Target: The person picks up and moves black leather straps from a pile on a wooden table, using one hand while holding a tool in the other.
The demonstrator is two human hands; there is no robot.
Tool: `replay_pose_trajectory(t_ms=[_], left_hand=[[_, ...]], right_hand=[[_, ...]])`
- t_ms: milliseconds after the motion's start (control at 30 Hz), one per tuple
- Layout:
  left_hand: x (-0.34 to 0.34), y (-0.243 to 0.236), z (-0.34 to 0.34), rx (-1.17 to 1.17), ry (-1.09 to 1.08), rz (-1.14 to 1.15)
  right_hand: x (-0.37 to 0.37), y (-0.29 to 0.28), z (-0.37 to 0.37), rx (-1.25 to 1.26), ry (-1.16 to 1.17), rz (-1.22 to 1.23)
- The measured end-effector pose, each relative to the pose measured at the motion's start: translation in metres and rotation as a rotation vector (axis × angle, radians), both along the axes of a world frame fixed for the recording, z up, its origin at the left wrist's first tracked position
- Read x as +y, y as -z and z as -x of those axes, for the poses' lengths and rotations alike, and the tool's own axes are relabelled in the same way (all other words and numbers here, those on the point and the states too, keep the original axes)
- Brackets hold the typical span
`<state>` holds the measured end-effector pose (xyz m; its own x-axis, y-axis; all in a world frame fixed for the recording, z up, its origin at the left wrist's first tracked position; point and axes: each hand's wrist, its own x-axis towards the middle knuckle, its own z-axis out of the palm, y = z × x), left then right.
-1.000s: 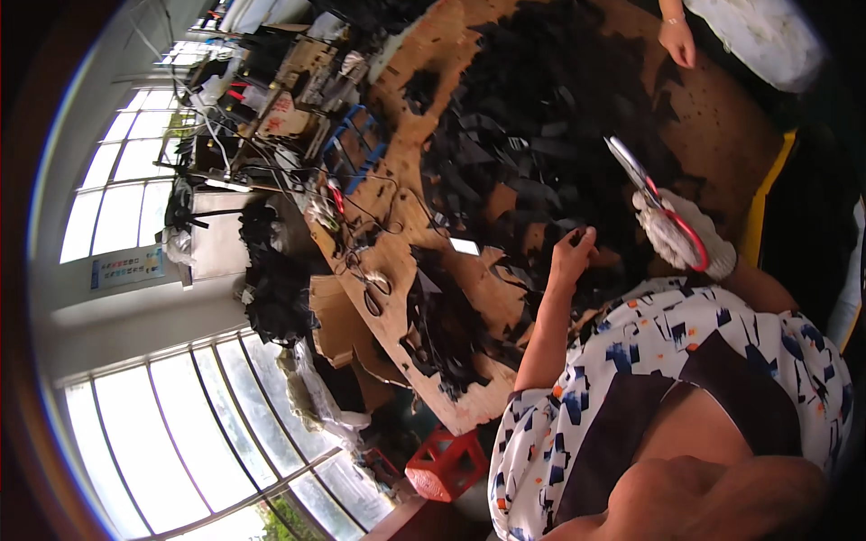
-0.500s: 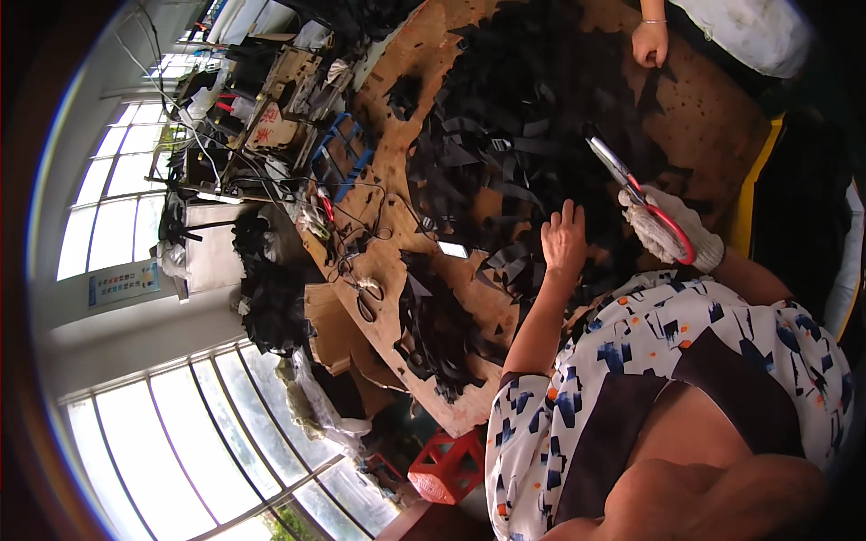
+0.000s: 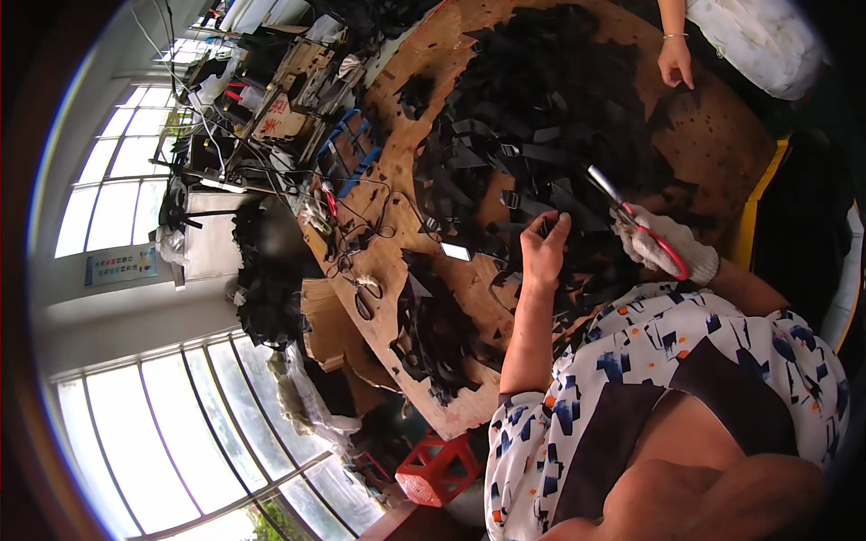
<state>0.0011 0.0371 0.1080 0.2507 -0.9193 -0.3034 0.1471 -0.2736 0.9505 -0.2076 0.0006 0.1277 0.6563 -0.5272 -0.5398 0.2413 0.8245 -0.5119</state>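
Observation:
My bare left hand (image 3: 543, 252) has its fingers closed around a small black piece (image 3: 547, 227) at the near side of a big heap of black fabric scraps and straps (image 3: 559, 108). A black buckle (image 3: 511, 198) lies just above that hand. To the right, my right hand (image 3: 672, 243), in a white knitted glove, is shut on large scissors (image 3: 609, 187) with red handles, their blades pointing up and left over the heap. The heap rests on a worn wooden table (image 3: 410, 343).
A co-worker's hand (image 3: 675, 63) reaches in at the top right. On the left are a blue rack (image 3: 347, 153), cords, a white phone-like rectangle (image 3: 456, 251) and cluttered shelving (image 3: 280, 108). A red stool (image 3: 437, 469) stands below the table's corner, near bright windows.
My left hand went from spread fingers half a second ago to closed on a piece, shifting left. The scissors moved slightly lower. The co-worker's hand shifted a little.

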Motion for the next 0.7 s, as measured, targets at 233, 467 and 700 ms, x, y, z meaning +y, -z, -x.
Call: replay_pose_trajectory(t_ms=[233,467,700], left_hand=[[0.001,0.001,0.014,-0.068,0.036,0.029],[0.003,0.004,0.017,-0.113,0.101,0.005],[0.002,0.005,0.013,-0.11,0.103,-0.005]], right_hand=[[0.004,0.072,0.013,0.309,-0.252,1.146],[0.002,0.066,0.012,0.228,-0.273,0.769],[0.014,0.027,0.007,0.197,-0.219,0.75]])
